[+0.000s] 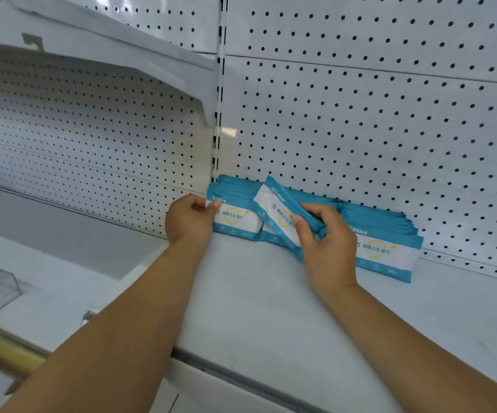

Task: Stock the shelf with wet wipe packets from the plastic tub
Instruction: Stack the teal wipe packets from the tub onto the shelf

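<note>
Head view has my right hand gripping one wet wipe packet, tilted — long axis running upper left to lower right — close against the row of packets standing along the pegboard at the back of the shelf. My left hand pinches the row's left end (steadying it, I judge); the right one must level its packet to slot it in

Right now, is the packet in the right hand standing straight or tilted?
Tilted. The packet the right hand grips slants up to the left, while the right stack beside it stands upright.
</note>
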Demonstrator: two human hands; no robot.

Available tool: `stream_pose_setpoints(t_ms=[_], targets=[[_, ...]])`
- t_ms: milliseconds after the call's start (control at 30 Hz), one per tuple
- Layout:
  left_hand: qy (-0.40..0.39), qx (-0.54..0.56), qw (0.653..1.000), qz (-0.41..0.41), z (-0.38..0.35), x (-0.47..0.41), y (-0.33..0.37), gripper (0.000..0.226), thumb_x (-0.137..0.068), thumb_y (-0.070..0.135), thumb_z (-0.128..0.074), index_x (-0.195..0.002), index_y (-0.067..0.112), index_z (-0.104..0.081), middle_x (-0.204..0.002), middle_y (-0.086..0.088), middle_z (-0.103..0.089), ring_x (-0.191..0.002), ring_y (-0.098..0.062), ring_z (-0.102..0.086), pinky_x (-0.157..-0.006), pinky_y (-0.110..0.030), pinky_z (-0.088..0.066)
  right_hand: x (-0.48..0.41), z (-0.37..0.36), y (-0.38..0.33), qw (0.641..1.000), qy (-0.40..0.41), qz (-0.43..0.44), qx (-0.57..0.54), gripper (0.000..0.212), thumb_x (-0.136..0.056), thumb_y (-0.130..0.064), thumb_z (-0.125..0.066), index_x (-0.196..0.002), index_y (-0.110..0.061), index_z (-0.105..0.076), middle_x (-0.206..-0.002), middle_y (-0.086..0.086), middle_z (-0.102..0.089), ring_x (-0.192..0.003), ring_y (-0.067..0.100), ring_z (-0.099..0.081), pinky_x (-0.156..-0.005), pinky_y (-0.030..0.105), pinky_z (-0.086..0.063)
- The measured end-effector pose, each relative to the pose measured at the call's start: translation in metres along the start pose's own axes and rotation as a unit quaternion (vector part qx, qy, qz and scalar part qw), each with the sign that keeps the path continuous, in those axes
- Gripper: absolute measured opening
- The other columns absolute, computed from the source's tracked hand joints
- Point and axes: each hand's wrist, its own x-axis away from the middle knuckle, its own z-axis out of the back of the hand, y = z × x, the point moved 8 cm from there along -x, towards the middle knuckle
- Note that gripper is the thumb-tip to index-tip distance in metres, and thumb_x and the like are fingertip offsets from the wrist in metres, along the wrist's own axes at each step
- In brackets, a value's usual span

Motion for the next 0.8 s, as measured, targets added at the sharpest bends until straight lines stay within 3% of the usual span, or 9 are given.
stream_pose_setpoints(t_ms=[100,200,400,500,567,667,800], targets=[[0.001,0.003,1.0,-0.011,0.0,0.001,0.002,0.016,-0.091,0.025,-0.074,-0.08,0.017,-0.067,-0.075,0.007,-0.066,-0.07,-0.01,-0.061,-0.062,-0.019,-0.044,0.001,-0.003,0.0,1.0,-0.021,-0.008,-0.002,0.02,-0.092,-0.021,-0.073,-0.112,-0.022,-0.07,-0.105,-0.014,-0.067,-0.1,-0.006,-0.06,-0.085,0.008,-0.045],[0.017,0.01,1.0,-0.007,0.006,0.0,-0.002,0.007,-0.096,0.016,-0.066,-0.095,0.013,-0.072,-0.086,0.002,-0.067,-0.084,-0.016,-0.064,-0.069,-0.02,-0.042,0.0,-0.011,-0.002,0.998,-0.061,-0.001,0.011,0.02,-0.091,-0.022,-0.074,-0.11,-0.023,-0.07,-0.102,-0.018,-0.066,-0.099,-0.01,-0.058,-0.081,0.004,-0.042],[0.049,0.106,0.993,0.036,0.02,-0.004,-0.01,0.023,-0.099,0.016,-0.062,-0.12,0.009,-0.069,-0.108,0.0,-0.066,-0.097,-0.013,-0.06,-0.086,-0.022,-0.045,-0.011,-0.048,-0.014,0.99,-0.138,0.004,0.041,0.01,-0.087,-0.028,-0.077,-0.094,-0.024,-0.07,-0.095,-0.023,-0.066,-0.085,-0.008,-0.061,-0.075,0.006,-0.042],[0.045,0.129,0.99,0.036,0.026,-0.005,-0.013,0.025,-0.097,0.02,-0.066,-0.119,0.008,-0.069,-0.11,-0.003,-0.069,-0.1,-0.017,-0.064,-0.088,-0.025,-0.047,-0.021,-0.075,-0.02,0.985,-0.156,0.025,0.076,0.012,-0.086,-0.032,-0.078,-0.094,-0.026,-0.072,-0.095,-0.014,-0.062,-0.089,0.004,-0.06,-0.082,0.019,-0.046],[0.038,0.066,0.997,-0.004,0.028,-0.003,-0.007,0.027,-0.096,0.022,-0.069,-0.117,0.006,-0.069,-0.107,-0.004,-0.069,-0.1,-0.018,-0.064,-0.087,-0.026,-0.046,-0.027,-0.087,-0.028,0.976,-0.152,0.08,0.135,0.016,-0.083,-0.033,-0.08,-0.095,-0.024,-0.074,-0.087,-0.016,-0.053,-0.087,0.012,-0.054,-0.084,0.029,-0.045],[-0.011,-0.045,0.998,-0.05,0.02,-0.001,-0.003,0.033,-0.09,0.026,-0.076,-0.117,0.007,-0.071,-0.112,-0.003,-0.071,-0.102,-0.018,-0.065,-0.089,-0.028,-0.047,-0.03,-0.102,-0.04,0.946,-0.148,0.18,0.226,0.021,-0.081,-0.034,-0.081,-0.09,-0.017,-0.074,-0.081,-0.012,-0.066,-0.089,0.018,-0.05,-0.084,0.04,-0.043],[-0.091,-0.111,0.989,-0.042,0.005,0.003,-0.011,0.039,-0.077,0.031,-0.086,-0.111,0.018,-0.07,-0.107,0.002,-0.072,-0.098,-0.021,-0.067,-0.09,-0.043,-0.054,-0.034,-0.106,-0.033,0.937,-0.136,0.186,0.263,0.03,-0.078,-0.038,-0.082,-0.094,-0.014,-0.075,-0.092,-0.001,-0.064,-0.097,0.025,-0.053,-0.083,0.042,-0.044]])
